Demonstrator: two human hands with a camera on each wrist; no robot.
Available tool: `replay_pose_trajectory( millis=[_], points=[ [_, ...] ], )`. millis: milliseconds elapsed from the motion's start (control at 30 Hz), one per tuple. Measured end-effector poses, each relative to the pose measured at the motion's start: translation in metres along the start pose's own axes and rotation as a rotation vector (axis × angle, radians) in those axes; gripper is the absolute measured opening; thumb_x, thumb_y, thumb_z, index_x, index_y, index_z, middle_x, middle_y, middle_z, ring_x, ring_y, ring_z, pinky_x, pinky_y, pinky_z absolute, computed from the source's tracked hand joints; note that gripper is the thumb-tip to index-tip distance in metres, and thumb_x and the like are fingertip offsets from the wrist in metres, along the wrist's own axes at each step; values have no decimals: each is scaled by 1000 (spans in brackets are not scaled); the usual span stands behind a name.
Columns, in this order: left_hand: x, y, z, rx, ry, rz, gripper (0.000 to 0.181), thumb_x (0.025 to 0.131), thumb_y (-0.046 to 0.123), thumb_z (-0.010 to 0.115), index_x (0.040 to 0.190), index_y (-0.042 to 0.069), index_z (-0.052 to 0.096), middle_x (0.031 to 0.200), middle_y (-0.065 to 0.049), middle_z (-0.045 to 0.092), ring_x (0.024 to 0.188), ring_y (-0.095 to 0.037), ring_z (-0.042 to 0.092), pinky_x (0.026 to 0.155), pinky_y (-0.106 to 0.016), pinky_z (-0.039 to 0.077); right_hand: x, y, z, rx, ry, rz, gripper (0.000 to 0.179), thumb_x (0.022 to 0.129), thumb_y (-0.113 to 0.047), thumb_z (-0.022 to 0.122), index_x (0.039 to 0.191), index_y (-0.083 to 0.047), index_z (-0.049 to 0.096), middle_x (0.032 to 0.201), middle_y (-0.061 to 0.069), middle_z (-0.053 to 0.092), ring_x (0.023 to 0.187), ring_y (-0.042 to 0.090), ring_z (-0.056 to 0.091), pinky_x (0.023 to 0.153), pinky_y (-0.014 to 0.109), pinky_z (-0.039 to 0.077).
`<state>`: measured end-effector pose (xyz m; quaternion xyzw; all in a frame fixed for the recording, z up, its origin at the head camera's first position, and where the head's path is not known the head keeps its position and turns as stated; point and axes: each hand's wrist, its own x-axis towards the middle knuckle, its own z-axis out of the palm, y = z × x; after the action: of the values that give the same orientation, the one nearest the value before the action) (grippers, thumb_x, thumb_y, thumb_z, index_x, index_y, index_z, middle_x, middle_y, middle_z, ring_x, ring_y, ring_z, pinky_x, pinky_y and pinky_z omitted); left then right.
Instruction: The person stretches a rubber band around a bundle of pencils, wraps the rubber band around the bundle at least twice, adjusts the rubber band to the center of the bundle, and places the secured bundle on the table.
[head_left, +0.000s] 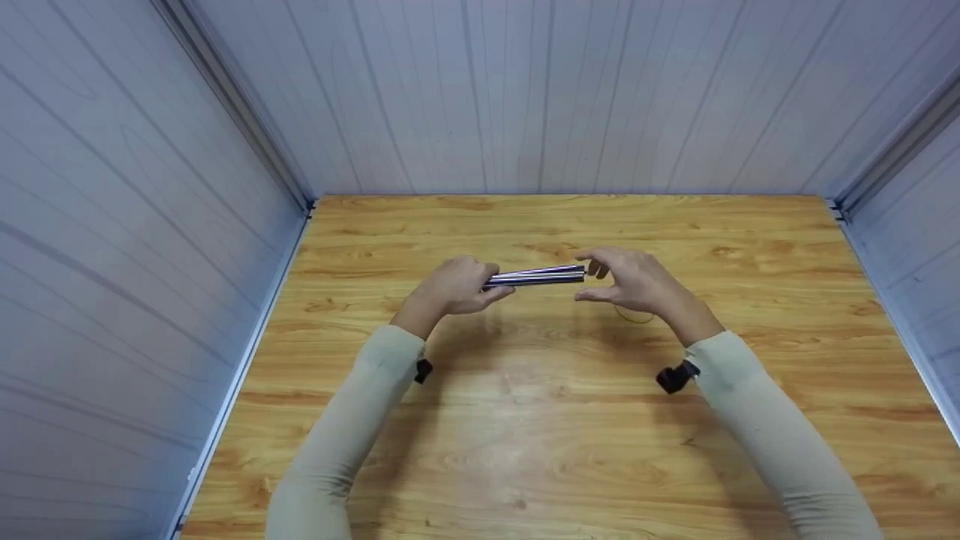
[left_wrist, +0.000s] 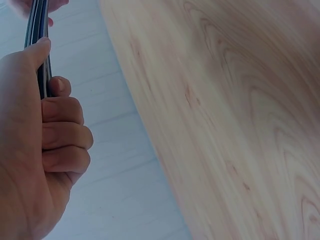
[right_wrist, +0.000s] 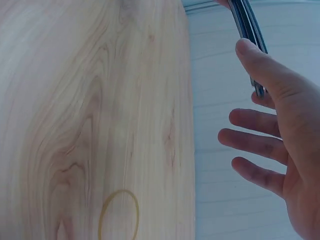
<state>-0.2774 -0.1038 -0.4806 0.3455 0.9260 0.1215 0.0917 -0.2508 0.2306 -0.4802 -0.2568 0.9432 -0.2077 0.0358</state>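
So the main thing here is a bundle of slim, dark, shiny sticks (head_left: 536,276), held up above the tabletop, roughly level and pointing across it. Left hand (head_left: 459,285) has it pinched at the left end, thumb on one side and fingers curled round. Right hand (head_left: 628,279) is by the bundle's other end, thumb and fingers spread apart around the tip; can't tell if anything there actually touches. A thin yellowish loop (head_left: 635,321) lies on the tabletop (head_left: 517,450) just past the bundle's right end, a bit nearer the person. That tabletop is yellow-brown wood grain and spreads out on all sides below the bundle. Beyond the bundle there's a pale, streaky panel wall (head_left: 510,90), with similar side walls (head_left: 127,300) well off to its left and right. Hard-to-see stuff: the bundle's left end is buried in the fist, I honestly can't count the sticks, and both wrist views crop the bundle at the top. The loop is partly behind the right hand from above, and cut off at the bottom in the right wrist view.
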Motion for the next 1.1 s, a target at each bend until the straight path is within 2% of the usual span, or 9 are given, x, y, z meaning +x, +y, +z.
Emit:
replay_pose_trajectory(
  millis=[167,267,333,433,533,600,700,900,1100],
  points=[
    [-1,-4,-3,-15,21,0,52,117,50,57,113,1,74,79,1,54,70,-14,48,71,-35,44,-10,2,1,133,71,10,69,103,-37,84,160,-5,60,138,21,77,128,41,75,107,65,59],
    [0,-4,-3,-23,22,5,53,116,51,57,111,1,74,79,1,54,69,-14,48,71,-33,43,-14,1,7,303,155,35,62,108,-29,78,160,-2,58,147,25,73,137,44,70,110,66,59],
    [0,-4,-4,-29,19,5,52,116,51,56,108,2,73,78,1,53,69,-14,47,70,-33,41,-17,0,11,440,225,74,57,112,-23,71,162,1,56,156,26,67,146,44,65,114,61,57],
    [1,-5,-5,-29,16,-2,51,116,51,57,105,3,71,77,2,51,68,-14,46,69,-32,40,-22,-5,16,653,338,128,53,117,-17,59,165,5,50,166,27,57,158,43,55,123,40,54],
    [2,-6,-5,-26,17,-11,50,116,50,58,104,4,70,77,2,50,68,-14,46,69,-32,39,-26,-13,21,815,434,151,52,120,-13,49,167,7,44,173,29,49,165,43,46,121,15,47],
    [2,-7,-6,-25,19,-11,49,116,50,58,104,3,69,77,2,50,68,-14,46,69,-32,39,-27,-18,25,891,473,142,52,120,-9,45,168,9,41,175,30,45,167,44,42,119,7,43],
    [2,-6,-7,-23,20,-10,49,116,49,58,103,4,69,76,3,49,68,-14,45,69,-33,39,-29,-25,30,950,496,131,52,118,-4,42,168,12,38,176,31,42,166,45,42,118,7,44],
    [3,-5,-7,-12,23,-10,50,116,50,57,103,4,68,74,4,43,68,-14,43,70,-34,39,-30,-37,42,1013,473,114,53,116,1,45,167,15,37,176,33,41,166,47,40,119,10,46],
    [4,-2,-7,-12,32,-5,48,116,49,59,100,5,67,73,4,42,67,-13,41,68,-33,37,-30,-46,52,980,477,105,52,113,7,50,163,17,42,172,35,42,164,50,39,116,10,48]
  ],
)
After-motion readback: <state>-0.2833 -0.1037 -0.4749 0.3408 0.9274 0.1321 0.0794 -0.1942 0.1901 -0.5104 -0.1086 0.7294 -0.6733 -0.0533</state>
